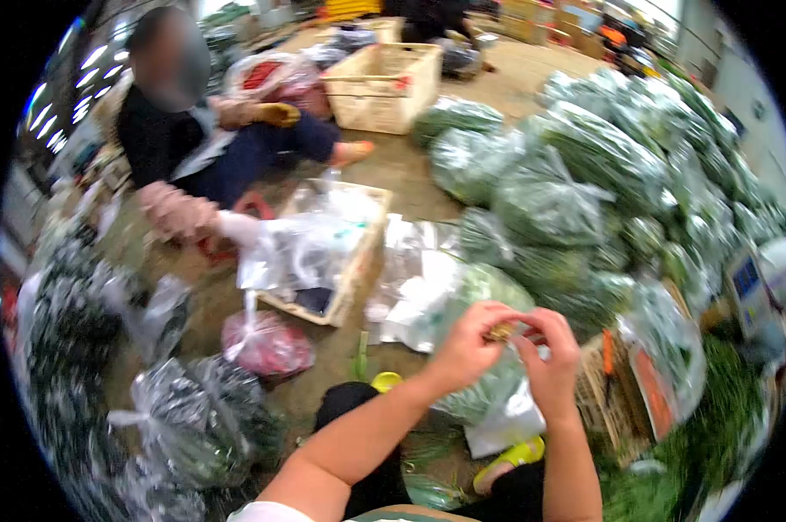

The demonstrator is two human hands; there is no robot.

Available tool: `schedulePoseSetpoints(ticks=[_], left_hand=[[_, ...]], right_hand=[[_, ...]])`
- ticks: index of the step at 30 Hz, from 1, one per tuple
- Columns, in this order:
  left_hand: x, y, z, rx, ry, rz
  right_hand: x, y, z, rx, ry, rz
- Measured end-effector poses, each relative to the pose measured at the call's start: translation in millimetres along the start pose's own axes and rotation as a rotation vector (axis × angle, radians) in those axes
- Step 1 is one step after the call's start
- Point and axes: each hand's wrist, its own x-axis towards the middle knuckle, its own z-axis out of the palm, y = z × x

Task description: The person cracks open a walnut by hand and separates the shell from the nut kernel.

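Pinching a small yellowish-brown thing [500,331] in the fingertips of the left hand [473,341], with the right hand [549,350] half curled against it — cannot tell if gripping too — over a clear bag of greens [484,383]. Seems only partway along, with many filled bags [597,152] heaped at right but loose greens [728,418] apparently unbagged. Cannot read any brand, label or writing.

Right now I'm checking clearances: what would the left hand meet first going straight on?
The left hand would likely meet the right hand first; their fingers look close together, though exact contact is unclear.
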Motion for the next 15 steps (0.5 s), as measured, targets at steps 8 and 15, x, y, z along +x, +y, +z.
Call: schedulePoseSetpoints(ticks=[8,15], left_hand=[[2,-3,6,0.058,-0.017,-0.079],[2,6,6,-0.031,-0.079,-0.132]], right_hand=[[-3,10,7,0.068,-0.074,0.118],[-6,10,0,0.024,-0.115,0.174]])
